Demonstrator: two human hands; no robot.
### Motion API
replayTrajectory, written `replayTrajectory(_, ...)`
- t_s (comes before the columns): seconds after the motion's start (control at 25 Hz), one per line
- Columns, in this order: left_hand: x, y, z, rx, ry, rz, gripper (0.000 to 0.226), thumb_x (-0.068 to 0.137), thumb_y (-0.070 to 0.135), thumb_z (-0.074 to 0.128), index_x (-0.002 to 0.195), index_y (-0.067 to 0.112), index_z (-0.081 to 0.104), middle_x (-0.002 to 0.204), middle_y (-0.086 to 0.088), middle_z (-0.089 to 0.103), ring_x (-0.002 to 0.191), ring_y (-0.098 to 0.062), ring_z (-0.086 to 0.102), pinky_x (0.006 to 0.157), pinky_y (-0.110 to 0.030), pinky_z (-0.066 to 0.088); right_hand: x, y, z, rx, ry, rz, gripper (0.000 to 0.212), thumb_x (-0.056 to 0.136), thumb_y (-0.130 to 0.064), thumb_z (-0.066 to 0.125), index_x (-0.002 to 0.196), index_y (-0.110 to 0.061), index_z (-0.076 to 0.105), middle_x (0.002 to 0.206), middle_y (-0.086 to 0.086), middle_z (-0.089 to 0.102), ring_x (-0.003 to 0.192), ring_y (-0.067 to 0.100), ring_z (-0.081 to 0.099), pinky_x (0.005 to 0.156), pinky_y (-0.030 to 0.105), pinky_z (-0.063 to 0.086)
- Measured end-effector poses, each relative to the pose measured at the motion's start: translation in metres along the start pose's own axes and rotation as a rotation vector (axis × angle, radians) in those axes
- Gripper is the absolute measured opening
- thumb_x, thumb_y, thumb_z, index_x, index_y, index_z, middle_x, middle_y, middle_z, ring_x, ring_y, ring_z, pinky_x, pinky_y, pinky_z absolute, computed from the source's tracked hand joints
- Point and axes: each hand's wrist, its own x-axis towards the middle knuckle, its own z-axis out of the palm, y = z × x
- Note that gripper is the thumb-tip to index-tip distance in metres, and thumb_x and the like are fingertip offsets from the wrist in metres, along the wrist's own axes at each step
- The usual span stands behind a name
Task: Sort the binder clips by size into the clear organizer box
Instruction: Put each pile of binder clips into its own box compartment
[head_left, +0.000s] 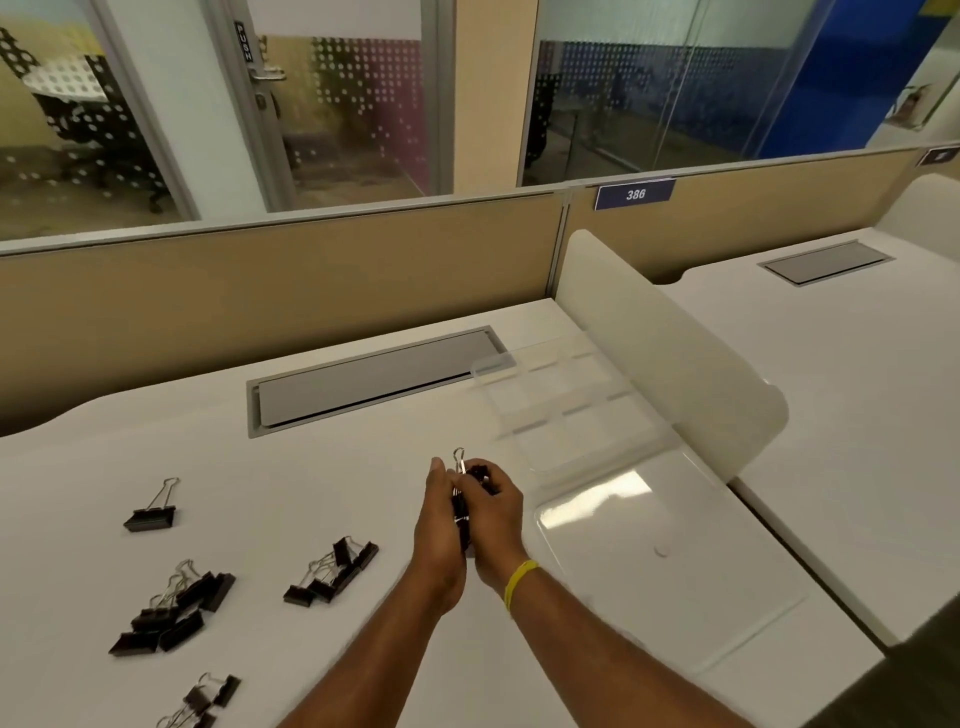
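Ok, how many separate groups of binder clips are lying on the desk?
4: a lone clip far left, a big pile below it, a smaller pile mid-desk, a pile cut off at the bottom edge. The left hand and right hand hold another bunch, partly hidden.

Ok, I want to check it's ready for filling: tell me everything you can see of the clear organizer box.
The clear organizer box is transparent plastic, open, resting on the white desk beside a rounded white divider panel. Thin walls split its base into a grid of compartments; I see no clip in any. Its flat lid lies folded out toward the person, catching glare. Nothing else plainly touches it.
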Motion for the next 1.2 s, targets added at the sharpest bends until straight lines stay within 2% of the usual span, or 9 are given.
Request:
replayTrajectory(0.12,0.025,-0.003,0.01,0.132,0.057,0.026,0.045,0.096,0.056,0.036,0.123,0.028,0.059,0.127,0.01,0.057,0.121,-0.01,0.051,0.104,-0.037,0.039,0.038,-0.024,-0.017,0.024,-0.004,0.031,0.008,0.082,-0.012,0.067,0.088,-0.017,0.069,0.072,0.009,0.065,0.062,0.024,0.06,0.05,0.028,0.044)
replayTrajectory(0.2,0.042,-0.003,0.013,0.233,0.049,0.057,0.053,0.098,0.056,0.032,0.14,0.027,0.046,0.143,0.008,0.046,0.136,-0.014,0.038,0.115,-0.045,0.029,0.07,-0.038,-0.024,-0.017,0.004,0.013,0.01,0.084,-0.013,0.066,0.093,-0.016,0.069,0.074,0.009,0.065,0.063,0.024,0.06,0.046,0.024,0.04)
replayTrajectory(0.32,0.074,-0.002,0.018,0.322,0.062,0.073,0.059,0.099,0.055,0.028,0.147,0.024,0.038,0.155,0.004,0.035,0.143,-0.018,0.03,0.118,-0.049,0.024,0.121,-0.059,-0.028,-0.16,0.028,-0.055,0.014,0.086,-0.017,0.066,0.1,-0.016,0.067,0.084,0.01,0.068,0.066,0.022,0.063,0.044,0.018,0.043)
replayTrajectory(0.44,0.105,-0.001,0.023,0.319,0.077,0.045,0.059,0.099,0.054,0.029,0.148,0.022,0.037,0.155,0.002,0.035,0.144,-0.019,0.029,0.119,-0.049,0.023,0.168,-0.076,-0.026,-0.32,0.023,-0.13,0.019,0.088,-0.019,0.065,0.106,-0.015,0.065,0.088,0.004,0.067,0.064,0.015,0.061,0.05,0.019,0.051)
replayTrajectory(0.52,0.122,-0.004,0.027,0.324,0.081,0.017,0.059,0.099,0.054,0.029,0.149,0.021,0.035,0.155,0.001,0.035,0.144,-0.02,0.03,0.118,-0.049,0.024,0.197,-0.079,-0.024,-0.378,0.012,-0.139,0.026,0.087,-0.02,0.067,0.112,-0.014,0.064,0.098,0.006,0.068,0.075,0.019,0.064,0.068,0.027,0.059)
replayTrajectory(0.64,0.14,-0.008,0.033,0.333,0.089,-0.005,0.058,0.1,0.053,0.029,0.149,0.022,0.035,0.155,0.001,0.035,0.143,-0.019,0.032,0.118,-0.048,0.026,0.228,-0.077,-0.021,-0.501,-0.027,-0.172,0.03,0.087,-0.021,0.068,0.114,-0.01,0.062,0.107,0.007,0.067,0.092,0.023,0.062,0.088,0.031,0.054)
replayTrajectory(0.88,0.155,-0.016,0.034,0.353,0.079,-0.033,0.06,0.099,0.056,0.029,0.149,0.025,0.034,0.155,0.002,0.035,0.142,-0.019,0.034,0.118,-0.048,0.027,0.254,-0.071,-0.017,-0.717,-0.109,-0.249,0.03,0.086,-0.028,0.071,0.104,-0.005,0.064,0.095,0.006,0.064,0.085,0.018,0.058,0.075,0.02,0.047)
replayTrajectory(1.08,0.159,-0.018,0.031,0.352,0.103,-0.043,0.061,0.098,0.057,0.031,0.149,0.024,0.034,0.155,0.001,0.036,0.141,-0.019,0.035,0.117,-0.049,0.027,0.261,-0.07,-0.021,-0.895,-0.134,-0.27,0.03,0.088,-0.025,0.069,0.109,-0.005,0.063,0.108,0.01,0.065,0.094,0.021,0.059,0.083,0.024,0.047)
replayTrajectory(1.2,0.158,-0.02,0.028,0.352,0.103,-0.017,0.06,0.099,0.055,0.03,0.15,0.023,0.033,0.155,0.001,0.035,0.141,-0.019,0.034,0.118,-0.048,0.026,0.261,-0.076,-0.03,-0.948,-0.117,-0.288,0.024,0.09,-0.013,0.06,0.113,-0.006,0.063,0.117,0.011,0.064,0.104,0.022,0.059,0.084,0.023,0.044)
